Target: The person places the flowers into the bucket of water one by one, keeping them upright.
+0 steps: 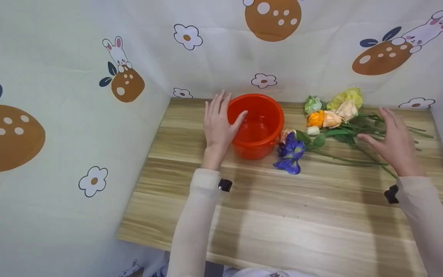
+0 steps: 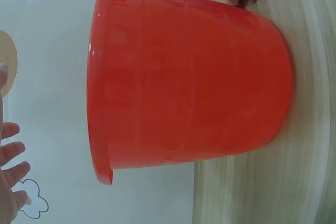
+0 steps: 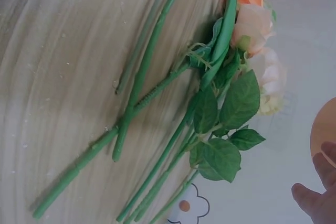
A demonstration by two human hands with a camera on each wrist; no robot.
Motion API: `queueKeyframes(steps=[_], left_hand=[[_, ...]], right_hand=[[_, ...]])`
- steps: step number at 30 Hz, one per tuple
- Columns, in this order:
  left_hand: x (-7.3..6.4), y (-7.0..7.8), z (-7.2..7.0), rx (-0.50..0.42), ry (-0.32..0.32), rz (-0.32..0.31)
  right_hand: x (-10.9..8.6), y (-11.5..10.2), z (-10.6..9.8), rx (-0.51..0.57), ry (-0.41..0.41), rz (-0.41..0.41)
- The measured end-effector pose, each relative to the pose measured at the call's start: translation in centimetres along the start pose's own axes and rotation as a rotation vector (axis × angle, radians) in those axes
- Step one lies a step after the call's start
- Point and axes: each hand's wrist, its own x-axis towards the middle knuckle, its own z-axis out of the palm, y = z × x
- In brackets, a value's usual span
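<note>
The bucket point(image 1: 254, 151) is plain bright red. The flowers beside it are violet-blue point(image 1: 290, 154), orange point(image 1: 315, 119), peach point(image 1: 332, 119), yellow point(image 1: 340, 99), pale green point(image 1: 313, 104) and white point(image 1: 313, 131), with green stems point(image 3: 140, 77) and leaves point(image 3: 240, 99). The table point(image 1: 267, 219) is light brown with streaked wood grain. The off-white backdrop point(image 1: 64, 96) carries brown ovals point(image 1: 273, 21) with white spots, white rabbits point(image 1: 421, 35) with pink inner ears, and dark-outlined white blossoms point(image 1: 94, 181) with brown centres. The sleeves point(image 1: 192, 223) are cream.

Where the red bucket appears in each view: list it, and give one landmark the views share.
Head: the red bucket stands just right of centre.
Left wrist: it fills the middle, shown sideways, rim to the left.
Right wrist: not in it.
Shared landmark: the flowers (right of the bucket, top edge, upper right respectively).
</note>
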Motion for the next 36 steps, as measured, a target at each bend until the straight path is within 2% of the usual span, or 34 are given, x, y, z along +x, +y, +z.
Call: queueKeyframes(steps=[4,19,26,36], left_hand=[[-0.5,-0.4,0.4,-0.033,0.005,-0.021],[-2.3,-1.3,1.5,-0.102,-0.026,-0.094],[-3.1,-1.8,2.1,-0.125,0.012,-0.107],[-4.2,-2.3,2.9,-0.197,0.0,-0.162]], right_hand=[[-0.3,0.1,0.6,0.01,-0.027,0.022],[-1.5,-0.6,2.8,0.051,-0.062,0.008],[-1.8,-1.0,3.9,0.085,-0.071,-0.002],[-2.8,-1.3,5.4,0.119,-0.092,-0.011]])
